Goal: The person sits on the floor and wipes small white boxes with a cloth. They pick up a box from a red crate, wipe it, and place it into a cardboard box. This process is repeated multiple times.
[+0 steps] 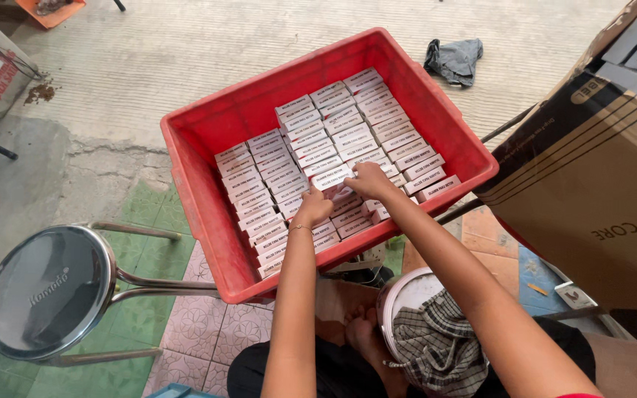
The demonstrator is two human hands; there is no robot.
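head-worn view, steep downward, close — single camera

I see a pale concrete floor (186, 44) meeting green and pink tiles (208, 332), a round metal stool (49, 291), daylight overhead.

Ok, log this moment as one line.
left hand: on small boxes | right hand: gripping one box | container: red crate

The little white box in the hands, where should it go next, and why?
Probably press it down flat into its row. Both the left hand and the right hand hold the small white box, which sits a bit higher than the tidy rows of boxes filling the red crate.
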